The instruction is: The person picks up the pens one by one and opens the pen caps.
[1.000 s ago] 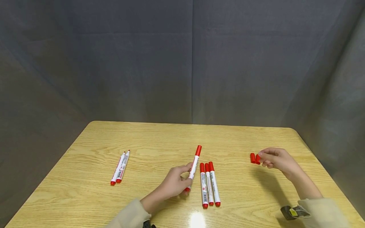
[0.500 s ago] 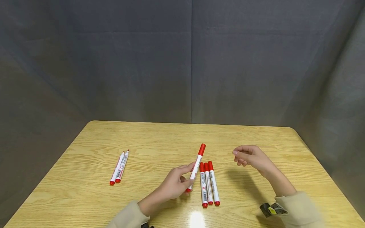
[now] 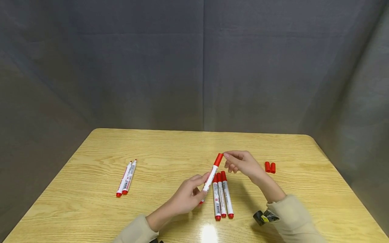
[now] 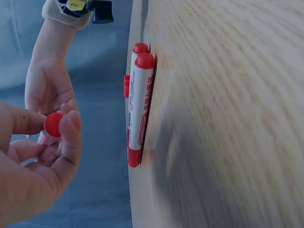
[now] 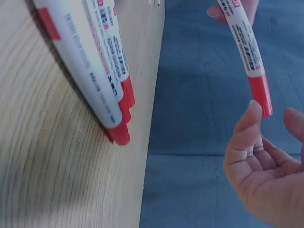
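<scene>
My left hand (image 3: 186, 195) pinches a white marker (image 3: 210, 178) by its lower barrel, tilted up off the table with its red cap (image 3: 218, 160) uppermost. My right hand (image 3: 244, 164) is right beside that cap. In the right wrist view its thumb and forefinger stand apart on either side of the cap's end (image 5: 260, 97), one fingertip right at it. Just below, three capped markers (image 3: 222, 195) lie side by side on the table. In the left wrist view the held marker shows only its red round end (image 4: 53, 124) between the fingers.
Two uncapped markers (image 3: 126, 178) lie together on the left of the wooden table (image 3: 164, 145), tips pointing away. Two loose red caps (image 3: 270, 167) stand beyond my right forearm. A dark curtain (image 3: 152, 67) hangs behind the table's far edge.
My right hand has moved left from the two red caps to the held marker's cap. The left hand has raised and tilted the marker slightly to the right.
</scene>
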The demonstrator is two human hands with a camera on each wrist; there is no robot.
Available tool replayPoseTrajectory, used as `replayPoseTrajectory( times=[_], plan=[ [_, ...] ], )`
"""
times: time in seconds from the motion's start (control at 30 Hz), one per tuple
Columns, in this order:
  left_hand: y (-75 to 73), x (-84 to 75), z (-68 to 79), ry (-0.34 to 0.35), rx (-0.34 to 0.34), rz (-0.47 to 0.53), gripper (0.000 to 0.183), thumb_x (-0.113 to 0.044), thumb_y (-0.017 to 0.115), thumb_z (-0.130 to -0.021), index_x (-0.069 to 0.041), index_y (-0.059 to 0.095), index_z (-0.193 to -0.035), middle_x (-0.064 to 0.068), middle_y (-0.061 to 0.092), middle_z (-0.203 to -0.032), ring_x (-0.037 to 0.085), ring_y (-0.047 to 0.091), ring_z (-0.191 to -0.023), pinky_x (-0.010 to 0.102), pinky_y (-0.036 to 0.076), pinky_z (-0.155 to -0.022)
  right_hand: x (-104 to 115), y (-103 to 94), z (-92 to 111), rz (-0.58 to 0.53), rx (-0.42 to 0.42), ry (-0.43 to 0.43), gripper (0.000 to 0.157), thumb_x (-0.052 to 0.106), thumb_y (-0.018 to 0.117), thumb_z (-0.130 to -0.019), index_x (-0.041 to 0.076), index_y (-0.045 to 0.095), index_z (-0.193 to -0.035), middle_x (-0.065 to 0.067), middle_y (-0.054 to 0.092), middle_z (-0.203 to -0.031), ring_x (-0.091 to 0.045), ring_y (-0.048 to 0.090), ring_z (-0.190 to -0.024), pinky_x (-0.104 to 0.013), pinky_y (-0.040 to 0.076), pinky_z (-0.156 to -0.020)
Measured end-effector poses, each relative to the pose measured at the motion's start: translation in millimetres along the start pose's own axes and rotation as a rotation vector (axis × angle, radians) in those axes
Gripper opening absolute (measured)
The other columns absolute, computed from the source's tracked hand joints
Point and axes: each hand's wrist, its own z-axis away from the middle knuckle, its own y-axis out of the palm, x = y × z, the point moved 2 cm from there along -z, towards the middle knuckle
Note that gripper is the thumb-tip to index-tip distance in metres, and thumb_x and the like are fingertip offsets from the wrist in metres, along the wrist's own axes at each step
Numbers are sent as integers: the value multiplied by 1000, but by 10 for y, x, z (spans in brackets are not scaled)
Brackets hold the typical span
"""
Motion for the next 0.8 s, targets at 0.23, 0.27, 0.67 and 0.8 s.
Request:
replayPoseTrajectory(
  times=[0.23, 0.27, 0.67, 0.8],
  plan=[
    [11, -36, 4, 81, 5, -116, 55, 3, 53, -87, -6, 36, -139, 8, 54, -114, 1, 40, -56, 17, 40, -48, 45, 83, -25, -51, -14, -12, 34, 16, 54, -92, -13, 57, -110, -4, 58, -72, -10, 52, -59, -23, 43, -54],
    [12, -41, 2, 92, 3, -124, 55, 2, 52, -88, -6, 36, -139, 9, 53, -113, 1, 38, -56, 16, 39, -48, 47, 87, -27, -50, -21, -15, 33, 15, 55, -92, -13, 58, -109, -3, 58, -72, -10, 51, -59, -23, 43, -54],
    [69, -117, -14, 156, -98, -90, 47, -2, 45, -93, -3, 35, -139, -4, 40, -63, -1, 28, -46, 15, 27, -39, 65, 100, -53, -51, -97, -31, 25, 8, 54, -91, -14, 59, -101, -8, 57, -71, -10, 49, -57, -23, 43, -53],
    [53, -187, -15, 165, -132, -62, 43, -6, 48, -94, 3, 39, -135, -5, 37, -59, -2, 27, -43, 14, 26, -37, 79, 98, -45, -55, -97, -36, 25, 8, 54, -91, -15, 59, -101, -9, 57, -72, -10, 49, -58, -22, 43, -54]
  ],
)
